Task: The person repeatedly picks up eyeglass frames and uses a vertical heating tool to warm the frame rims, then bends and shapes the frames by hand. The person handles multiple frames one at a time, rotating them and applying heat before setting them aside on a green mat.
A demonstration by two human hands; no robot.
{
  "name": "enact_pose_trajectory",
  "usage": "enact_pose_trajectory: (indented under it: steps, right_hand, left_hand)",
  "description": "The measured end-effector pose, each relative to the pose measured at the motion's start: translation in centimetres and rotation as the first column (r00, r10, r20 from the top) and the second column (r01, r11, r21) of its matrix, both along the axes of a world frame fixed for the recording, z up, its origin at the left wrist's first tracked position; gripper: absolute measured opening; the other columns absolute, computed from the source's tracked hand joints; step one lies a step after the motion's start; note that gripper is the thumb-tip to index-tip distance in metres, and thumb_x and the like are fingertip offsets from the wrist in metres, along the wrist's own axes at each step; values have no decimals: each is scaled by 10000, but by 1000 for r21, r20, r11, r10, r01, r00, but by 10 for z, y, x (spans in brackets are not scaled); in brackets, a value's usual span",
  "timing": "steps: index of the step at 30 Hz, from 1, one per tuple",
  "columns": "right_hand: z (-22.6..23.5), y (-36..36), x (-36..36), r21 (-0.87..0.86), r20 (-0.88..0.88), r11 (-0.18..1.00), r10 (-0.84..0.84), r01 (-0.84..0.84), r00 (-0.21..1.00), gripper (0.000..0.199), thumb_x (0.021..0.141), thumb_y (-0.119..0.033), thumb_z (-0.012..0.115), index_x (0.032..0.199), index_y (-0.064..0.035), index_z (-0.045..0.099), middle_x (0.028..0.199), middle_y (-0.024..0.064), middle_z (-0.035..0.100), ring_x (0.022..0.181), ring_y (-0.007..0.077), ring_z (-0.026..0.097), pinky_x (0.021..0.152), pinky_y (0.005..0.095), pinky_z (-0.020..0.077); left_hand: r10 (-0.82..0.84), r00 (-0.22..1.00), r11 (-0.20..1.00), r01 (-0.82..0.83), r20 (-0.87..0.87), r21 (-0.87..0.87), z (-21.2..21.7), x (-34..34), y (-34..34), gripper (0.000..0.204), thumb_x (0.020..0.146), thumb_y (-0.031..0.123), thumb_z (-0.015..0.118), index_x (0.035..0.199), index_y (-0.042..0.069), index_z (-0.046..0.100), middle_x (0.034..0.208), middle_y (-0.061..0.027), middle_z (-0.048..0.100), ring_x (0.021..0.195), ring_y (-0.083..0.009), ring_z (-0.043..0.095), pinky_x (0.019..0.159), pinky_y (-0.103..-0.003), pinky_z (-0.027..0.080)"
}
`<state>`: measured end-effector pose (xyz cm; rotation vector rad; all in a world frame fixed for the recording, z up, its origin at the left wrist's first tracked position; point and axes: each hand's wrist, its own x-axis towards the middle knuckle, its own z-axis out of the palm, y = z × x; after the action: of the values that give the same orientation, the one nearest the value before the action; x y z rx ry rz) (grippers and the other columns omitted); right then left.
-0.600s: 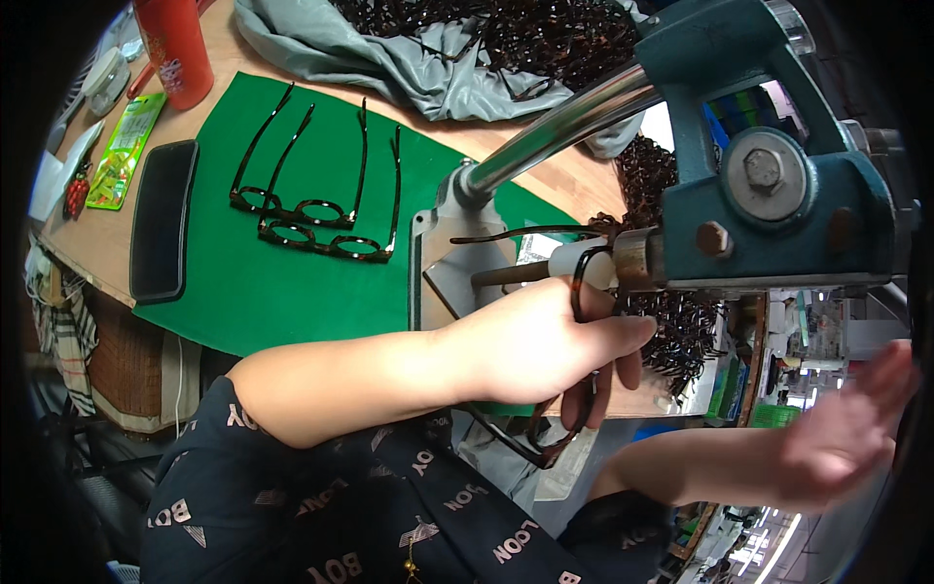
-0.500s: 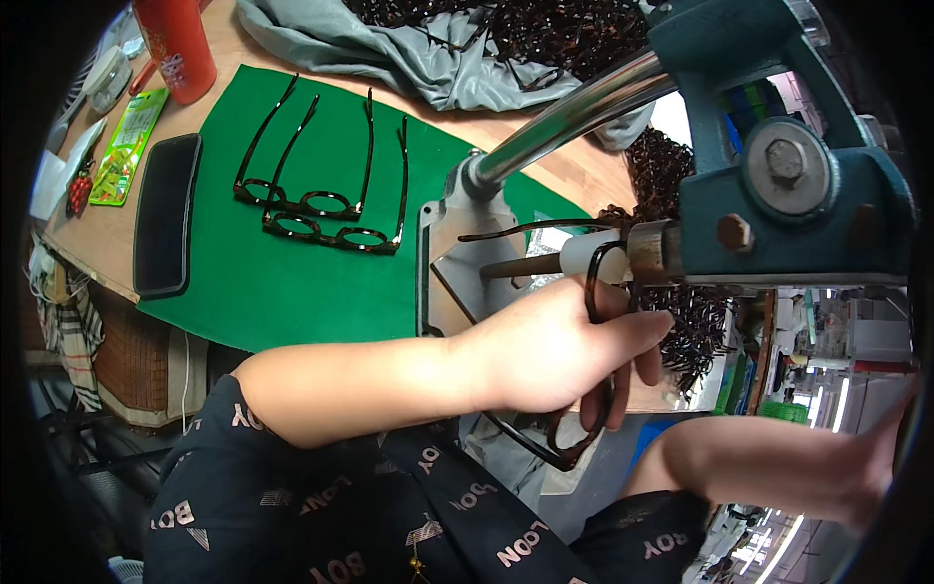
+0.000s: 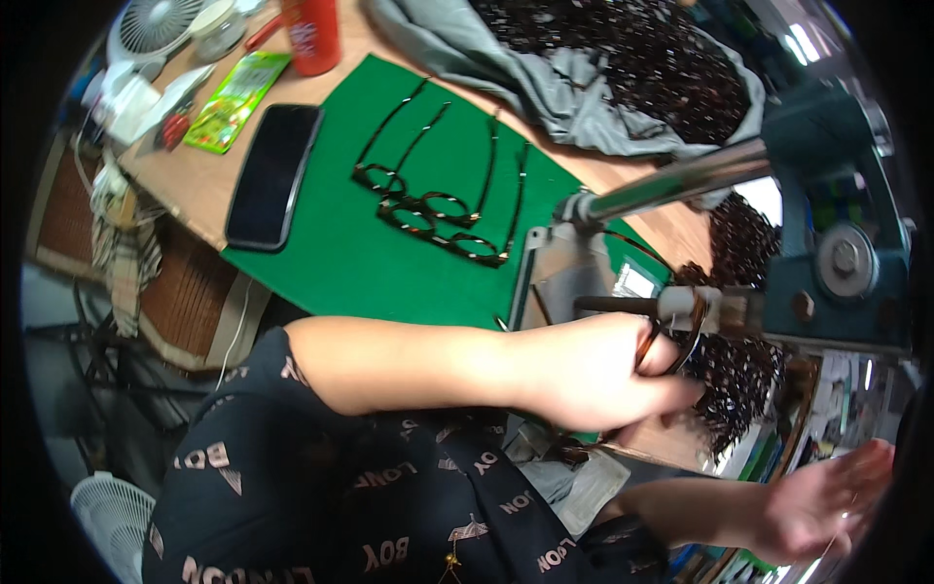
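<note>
Dark tortoiseshell eyeglass frames are in my left hand, whose fingers close around them just below the teal hand press. One part of the frames curves up past a white sleeve on the press's horizontal rod. My wrist and fingers hide much of the rest, and motion smears the fingertips. My right hand is held out at the lower right, apart from the press, its fingers spread and nothing plainly gripped. Two more pairs of dark eyeglass frames lie overlapping on the green mat.
A black phone lies on the mat's left edge. Beyond it are a green packet, a red cylinder and a small fan. Heaps of dark glossy pieces rest on grey cloth behind and beside the press's metal column.
The whole view has shifted, so the table things appear farther right. My left hand stays on the eyeglass frames, now turned and lower beside the rod. My right hand has come more into view.
</note>
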<state>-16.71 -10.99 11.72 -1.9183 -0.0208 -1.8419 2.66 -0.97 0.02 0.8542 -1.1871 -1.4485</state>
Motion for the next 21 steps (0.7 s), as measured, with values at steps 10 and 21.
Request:
enact_pose_trajectory:
  steps: [10, 21]
  right_hand:
    - [-135, 4, -33, 536, -388, 806, -32, 254, 921, 463, 853, -60, 464, 1295, 24, 358, 1174, 142, 515, 1089, 233, 498, 944, 337, 385]
    - [-268, 54, -56, 434, -645, 761, -112, 483, 756, 311, 878, 19, 510, 1183, 16, 449, 1059, 92, 534, 930, 156, 529, 818, 262, 436]
  left_hand:
    - [172, 452, 981, -161, 875, -109, -49, 77, 43, 532, 762, 538, 614, 570, 43, 574, 501, -152, 491, 527, -340, 539, 506, -382, 430]
    - [709, -241, 568, -362, 663, -739, -21, 156, -116, 286, 817, 286, 600, 920, 23, 559, 876, -145, 590, 882, -308, 575, 756, -397, 478]
